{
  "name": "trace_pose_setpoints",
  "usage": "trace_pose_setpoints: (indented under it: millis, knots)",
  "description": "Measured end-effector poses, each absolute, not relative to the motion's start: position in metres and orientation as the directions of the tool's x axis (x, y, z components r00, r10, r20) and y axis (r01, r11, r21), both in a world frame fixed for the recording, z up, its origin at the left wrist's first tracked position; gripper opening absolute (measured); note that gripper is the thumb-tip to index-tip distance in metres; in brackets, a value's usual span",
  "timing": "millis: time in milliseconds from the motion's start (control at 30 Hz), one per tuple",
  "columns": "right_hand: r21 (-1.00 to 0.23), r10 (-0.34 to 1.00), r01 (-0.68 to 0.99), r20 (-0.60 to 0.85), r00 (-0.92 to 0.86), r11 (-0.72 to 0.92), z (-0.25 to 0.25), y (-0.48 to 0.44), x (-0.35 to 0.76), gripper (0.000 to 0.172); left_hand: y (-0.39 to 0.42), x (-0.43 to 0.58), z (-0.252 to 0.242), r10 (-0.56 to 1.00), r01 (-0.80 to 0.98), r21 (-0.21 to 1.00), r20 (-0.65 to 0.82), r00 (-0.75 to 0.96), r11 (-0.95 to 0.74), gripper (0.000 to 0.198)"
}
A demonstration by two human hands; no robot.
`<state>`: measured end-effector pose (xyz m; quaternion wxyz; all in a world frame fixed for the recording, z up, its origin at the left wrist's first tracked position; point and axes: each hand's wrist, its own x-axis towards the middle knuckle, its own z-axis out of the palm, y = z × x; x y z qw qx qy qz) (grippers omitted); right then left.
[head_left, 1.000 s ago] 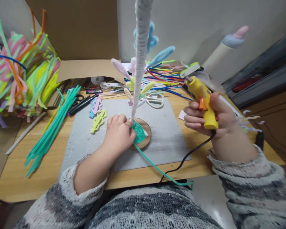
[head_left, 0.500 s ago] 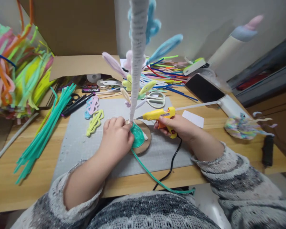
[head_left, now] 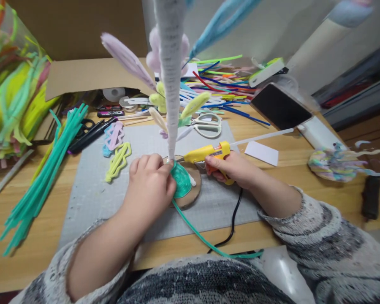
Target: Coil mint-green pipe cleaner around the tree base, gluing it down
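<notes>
My right hand (head_left: 229, 166) grips a yellow hot glue gun (head_left: 196, 155) with a long glue stick at its back. The nozzle points left, close to the foot of a white wrapped post (head_left: 173, 93). Around that foot, a flat spiral of green pipe cleaner (head_left: 182, 181) covers part of a round brown base (head_left: 195, 188). My left hand (head_left: 150, 181) is closed at the spiral's left side, fingertips by the post; they hide what they pinch. From under it a loose green strand (head_left: 198, 233) trails toward my lap. Lilac, yellow and blue fuzzy loops stick out behind the post.
A grey cutting mat (head_left: 95, 185) lies underneath, with zigzag pipe-cleaner pieces (head_left: 118, 162) on it. Green pipe cleaners (head_left: 47, 181) and black pens (head_left: 90, 137) lie left. Scissors (head_left: 208, 126), a phone (head_left: 280, 105) and a white card (head_left: 262, 153) lie beyond. The glue gun's black cord (head_left: 232, 223) crosses the front.
The view has tipped down and come closer, so the post's upper part has left the picture. The glue gun's nozzle has lowered slightly toward the spiral. My left hand stays at the base.
</notes>
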<state>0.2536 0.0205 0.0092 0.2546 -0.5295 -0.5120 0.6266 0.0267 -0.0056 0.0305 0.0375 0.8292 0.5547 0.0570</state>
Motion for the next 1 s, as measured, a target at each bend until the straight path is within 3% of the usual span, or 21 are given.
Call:
trace_pose_setpoints:
  millis: [1000]
  knots:
    - [-0.910, 0.860, 0.251, -0.399, -0.318, -0.330, 0.0137, 0.0176, 0.2572, 0.046, -0.0055, 0.0256, 0.0297, 0.922, 0.914, 0.120, 0.061, 0.383, -0.387, 0.033]
